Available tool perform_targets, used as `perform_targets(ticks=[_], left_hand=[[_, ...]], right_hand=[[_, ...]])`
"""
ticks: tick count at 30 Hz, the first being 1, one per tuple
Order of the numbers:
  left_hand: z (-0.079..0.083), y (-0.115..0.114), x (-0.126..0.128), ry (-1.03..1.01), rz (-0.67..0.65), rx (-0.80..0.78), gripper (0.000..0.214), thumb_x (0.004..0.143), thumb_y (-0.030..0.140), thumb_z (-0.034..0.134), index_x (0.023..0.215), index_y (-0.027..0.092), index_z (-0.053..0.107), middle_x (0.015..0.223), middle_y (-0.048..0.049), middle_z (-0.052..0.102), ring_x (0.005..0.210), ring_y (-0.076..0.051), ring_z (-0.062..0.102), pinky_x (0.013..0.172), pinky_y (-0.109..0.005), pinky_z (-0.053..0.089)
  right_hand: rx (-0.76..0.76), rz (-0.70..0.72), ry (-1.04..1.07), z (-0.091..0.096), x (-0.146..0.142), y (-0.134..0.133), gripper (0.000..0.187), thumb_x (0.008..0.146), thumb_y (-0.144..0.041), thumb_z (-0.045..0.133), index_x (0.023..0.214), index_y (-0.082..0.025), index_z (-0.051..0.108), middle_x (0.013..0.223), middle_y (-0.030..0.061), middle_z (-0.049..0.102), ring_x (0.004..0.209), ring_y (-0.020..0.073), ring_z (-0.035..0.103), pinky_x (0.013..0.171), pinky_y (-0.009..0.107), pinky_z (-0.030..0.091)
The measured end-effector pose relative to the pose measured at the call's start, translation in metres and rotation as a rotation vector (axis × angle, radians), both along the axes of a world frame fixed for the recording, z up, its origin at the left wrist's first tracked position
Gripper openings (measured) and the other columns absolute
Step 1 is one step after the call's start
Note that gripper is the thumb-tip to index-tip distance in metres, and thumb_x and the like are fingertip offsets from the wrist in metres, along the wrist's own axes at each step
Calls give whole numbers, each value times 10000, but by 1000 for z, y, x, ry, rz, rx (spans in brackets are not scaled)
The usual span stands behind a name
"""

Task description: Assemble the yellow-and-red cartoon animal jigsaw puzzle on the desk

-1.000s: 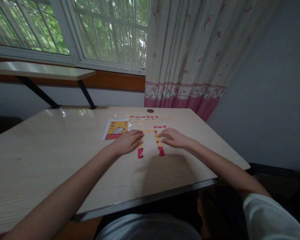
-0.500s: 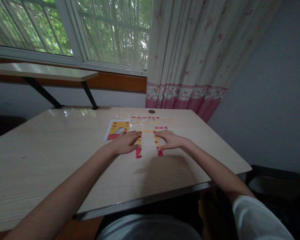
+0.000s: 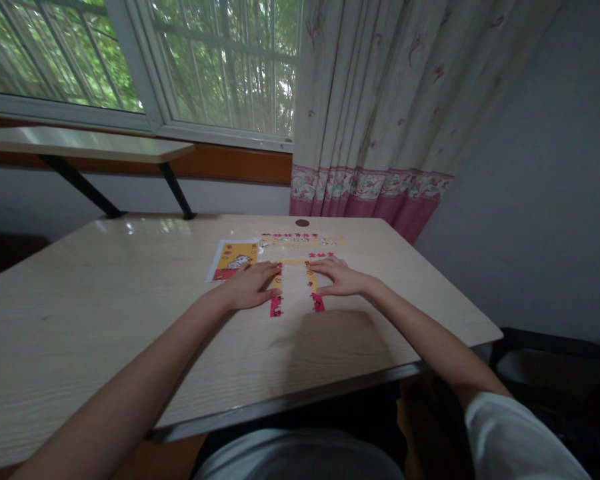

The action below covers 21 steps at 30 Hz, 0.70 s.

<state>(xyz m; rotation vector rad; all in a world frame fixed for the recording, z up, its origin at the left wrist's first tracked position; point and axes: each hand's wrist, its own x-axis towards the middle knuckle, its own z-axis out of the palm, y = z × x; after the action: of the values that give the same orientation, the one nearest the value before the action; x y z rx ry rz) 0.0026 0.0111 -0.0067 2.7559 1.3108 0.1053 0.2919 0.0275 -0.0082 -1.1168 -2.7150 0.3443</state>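
Note:
Joined jigsaw pieces form a three-sided frame on the table, with a yellow top row (image 3: 295, 262) and red lower ends. My left hand (image 3: 253, 285) lies along the left strip (image 3: 277, 307), fingers stretched and thumb apart, touching its outer edge. On the other side, my right hand (image 3: 341, 277) rests with spread fingers against the right strip (image 3: 319, 302). Neither hand grips anything. A printed picture (image 3: 230, 253) of a white cartoon animal on yellow and red lies beyond my left hand. Part of each strip is hidden by my fingers.
Loose jigsaw pieces (image 3: 305, 241) lie in rows beyond the frame, with a few red pieces (image 3: 321, 255) nearer my right hand. A raised shelf (image 3: 90, 145) stands at the back left of the table (image 3: 130, 360). A curtain (image 3: 370, 133) hangs behind.
My right thumb has shifted slightly away from me along the right strip, baring more of its red end. My left hand looks the same.

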Motion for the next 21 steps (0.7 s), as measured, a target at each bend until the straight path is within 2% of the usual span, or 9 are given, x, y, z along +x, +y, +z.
perform_targets(ticks=[3, 6, 10, 14, 21], left_hand=[[-1, 1, 0, -19, -13, 19, 611, 872, 531, 383, 1339, 141, 430, 1424, -153, 396, 1297, -311, 363, 1062, -522, 244], [0, 0, -1, -28, -15, 33, 601, 873, 540, 376, 1329, 155, 444, 1416, -151, 407, 1286, -320, 373, 1049, -525, 261], [5, -2, -1, -25, -5, 35, 612, 860, 568, 383, 1313, 165, 464, 1375, -155, 452, 1256, -342, 400, 1028, -554, 277], [6, -2, -2, 1, -13, 46, 616, 858, 574, 378, 1299, 157, 479, 1353, -165, 466, 1240, -351, 410, 1003, -569, 301], [4, 0, -3, 4, -5, 51, 624, 855, 583, 371, 1308, 166, 475, 1352, -160, 470, 1240, -350, 405, 1009, -572, 286]], right_hand=[[103, -119, 61, -1, 11, 12, 526, 855, -530, 495, 1280, -222, 518, 1331, 91, 499, 1223, 265, 400, 1022, 448, 271], [174, -266, 53, -4, 16, 24, 425, 896, -446, 457, 1245, -222, 549, 1299, 85, 519, 1188, 258, 412, 986, 433, 309], [180, -284, -56, -9, 7, 28, 414, 935, -391, 387, 1306, -246, 496, 1348, 85, 466, 1196, 255, 384, 976, 433, 308], [193, -270, -91, -9, -1, 25, 399, 939, -391, 372, 1284, -260, 524, 1335, 82, 473, 1177, 264, 388, 968, 439, 308], [221, -420, -35, -7, 21, 32, 375, 937, -339, 373, 1253, -240, 550, 1292, 76, 517, 1138, 269, 420, 943, 435, 336]])
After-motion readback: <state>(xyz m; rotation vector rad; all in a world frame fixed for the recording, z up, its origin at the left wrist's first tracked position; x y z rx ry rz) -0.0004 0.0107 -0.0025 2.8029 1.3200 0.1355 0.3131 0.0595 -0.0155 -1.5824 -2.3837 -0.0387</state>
